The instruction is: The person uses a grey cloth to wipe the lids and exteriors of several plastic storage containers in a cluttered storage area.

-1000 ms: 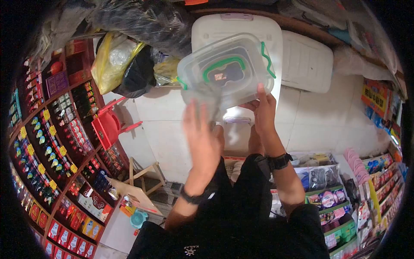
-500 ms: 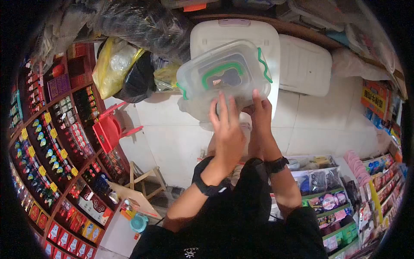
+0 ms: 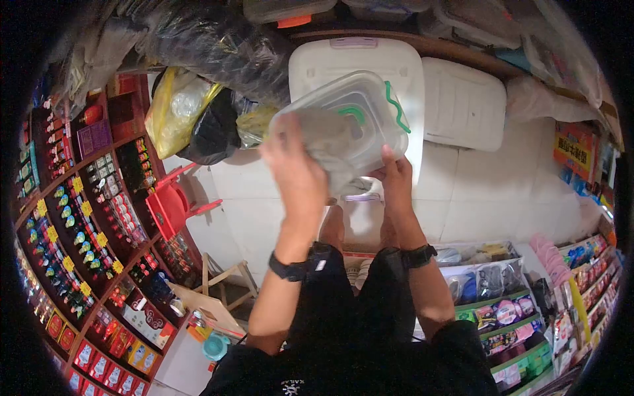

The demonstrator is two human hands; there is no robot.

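Observation:
A clear plastic box (image 3: 370,109) with green latches and a green handle is held up in front of me, above the tiled floor. My right hand (image 3: 396,177) grips its lower right edge from below. My left hand (image 3: 297,168) is raised against the box's left side and presses a grey cloth (image 3: 330,142) onto its wall, covering much of that side. Both wrists wear dark bands. Whether the box holds anything cannot be made out through the cloth.
Two white lidded bins (image 3: 465,99) lie behind the box. Yellow and black bags (image 3: 181,109) hang at the left, near shelves of small packaged goods (image 3: 72,224). A red stool (image 3: 168,201) and a wooden stool (image 3: 221,267) stand below. More goods shelves (image 3: 508,307) are at right.
My left hand has risen from under the box to its left side, bringing the grey cloth across the wall. The box has tilted and shifted slightly right; my right hand keeps its hold.

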